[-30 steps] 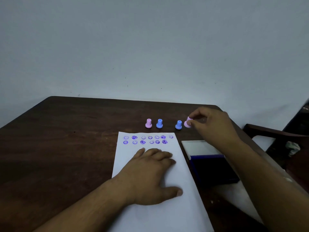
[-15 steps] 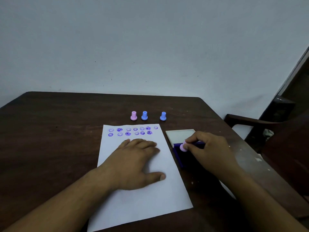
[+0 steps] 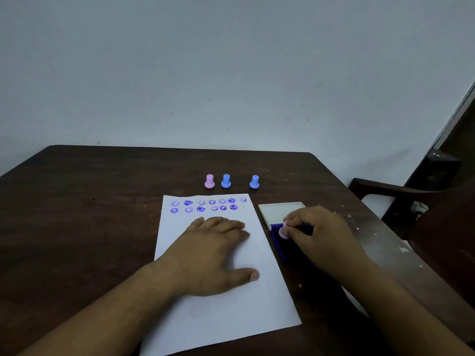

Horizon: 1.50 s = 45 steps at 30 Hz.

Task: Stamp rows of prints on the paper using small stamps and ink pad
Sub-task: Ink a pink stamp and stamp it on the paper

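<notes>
A white sheet of paper (image 3: 218,312) lies on the dark wooden table (image 3: 77,227), with two rows of purple prints (image 3: 205,205) along its top. My left hand (image 3: 213,250) rests flat on the sheet, fingers spread. My right hand (image 3: 318,235) pinches a small pink stamp (image 3: 283,231) and holds it down on the dark blue ink pad (image 3: 280,242), whose white lid (image 3: 280,210) lies open behind it. A pink stamp (image 3: 209,181) and two blue stamps (image 3: 226,181) (image 3: 254,182) stand upright beyond the paper.
A dark wooden chair (image 3: 411,201) stands close to the table's right edge. The table's right side shows worn pale patches (image 3: 385,242). A plain wall (image 3: 231,73) rises behind the table.
My right hand carried the pink stamp from the row of stamps down to the ink pad and now holds it there. My left hand has stayed flat on the paper.
</notes>
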Tool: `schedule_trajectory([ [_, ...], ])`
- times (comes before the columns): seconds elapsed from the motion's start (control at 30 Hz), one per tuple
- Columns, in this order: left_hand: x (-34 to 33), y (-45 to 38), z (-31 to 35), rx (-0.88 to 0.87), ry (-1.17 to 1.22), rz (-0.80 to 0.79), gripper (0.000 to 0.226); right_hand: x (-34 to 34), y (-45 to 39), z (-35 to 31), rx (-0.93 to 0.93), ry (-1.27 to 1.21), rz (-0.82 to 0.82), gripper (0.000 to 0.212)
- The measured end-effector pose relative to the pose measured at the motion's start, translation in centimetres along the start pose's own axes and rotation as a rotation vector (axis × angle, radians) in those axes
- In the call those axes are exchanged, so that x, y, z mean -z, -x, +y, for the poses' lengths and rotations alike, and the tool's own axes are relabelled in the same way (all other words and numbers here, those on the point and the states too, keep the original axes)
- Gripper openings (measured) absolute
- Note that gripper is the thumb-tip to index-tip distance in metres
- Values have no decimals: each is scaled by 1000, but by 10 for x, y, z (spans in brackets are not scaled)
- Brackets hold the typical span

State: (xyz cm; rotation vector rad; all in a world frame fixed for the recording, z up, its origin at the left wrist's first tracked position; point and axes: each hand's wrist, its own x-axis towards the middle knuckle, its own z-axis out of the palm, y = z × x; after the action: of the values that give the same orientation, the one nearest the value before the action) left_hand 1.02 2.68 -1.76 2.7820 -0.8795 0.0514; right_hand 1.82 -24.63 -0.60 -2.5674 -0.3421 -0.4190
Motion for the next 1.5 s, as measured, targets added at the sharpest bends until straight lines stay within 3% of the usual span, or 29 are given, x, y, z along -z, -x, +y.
schedule_trajectory([
  [0.93, 1, 0, 1, 5, -3, -7, 89, 6, 1, -6, -2, -7, 17, 6],
  [1.13, 1, -1, 0, 2, -3, 2, 90, 17, -36, -29, 47, -69, 95, 9],
  [1.33, 0, 0, 0, 8, 7, 9, 91, -1, -80, -43, 8, -223, -1, 19],
  [1.5, -2, 0, -1, 5, 8, 17, 91, -21, -98, -45, 2, -151, -69, 18],
])
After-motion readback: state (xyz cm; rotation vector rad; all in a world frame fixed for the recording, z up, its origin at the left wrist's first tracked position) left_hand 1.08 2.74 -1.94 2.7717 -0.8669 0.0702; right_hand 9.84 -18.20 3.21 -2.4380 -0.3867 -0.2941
